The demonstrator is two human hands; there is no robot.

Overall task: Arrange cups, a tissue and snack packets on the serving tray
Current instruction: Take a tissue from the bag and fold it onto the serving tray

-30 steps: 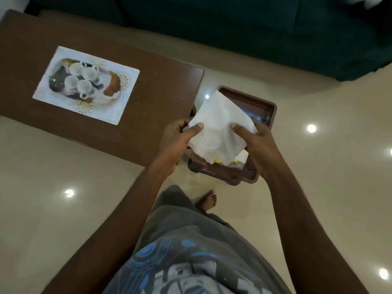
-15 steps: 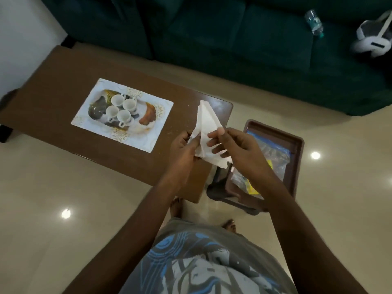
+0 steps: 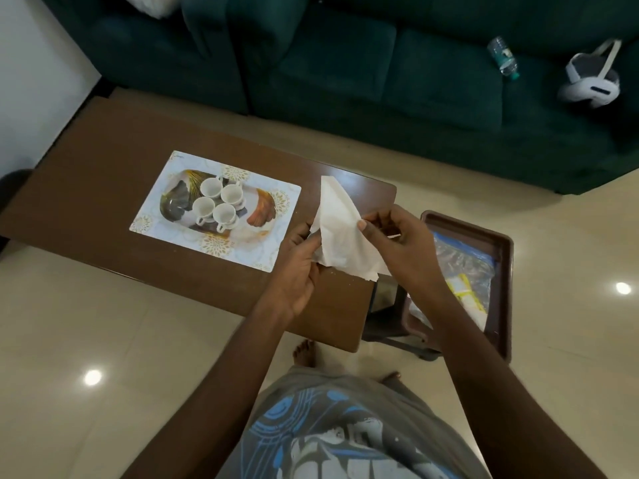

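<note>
Above the right end of the brown wooden table point(image 3: 103, 188), both hands hold one white tissue point(image 3: 340, 233) in the air. The left hand point(image 3: 299, 267) is closed on the lower left edge of the tissue, with the fingers curled around the paper. The right hand point(image 3: 397, 243) pinches the right edge between the thumb and the first fingers, and the other fingers are bent loosely. The tissue is folded into a long pointed shape; its tip points away from the person and its lower corner hangs down between the two hands.

On the table, to the left of the hands, lies a white serving tray point(image 3: 276, 205) with a printed pattern of gold leaves and flowers. Four white cups point(image 3: 218, 203) stand upright on it, close together in a square group, with their handles turned outward. The tissue is near the tray but does not touch it.

To the right of the table stands a dark brown plastic stool point(image 3: 503, 295) with a raised rim. A clear zip bag point(image 3: 460, 267) lies on it, and yellow and white snack packets point(image 3: 465, 292) are seen inside the bag.

Behind the table is a dark green sofa point(image 3: 345, 63). A plastic water bottle point(image 3: 503, 57) and a white headset point(image 3: 593, 79) lie on its seat. The floor point(image 3: 86, 323) is of shiny cream tiles.
</note>
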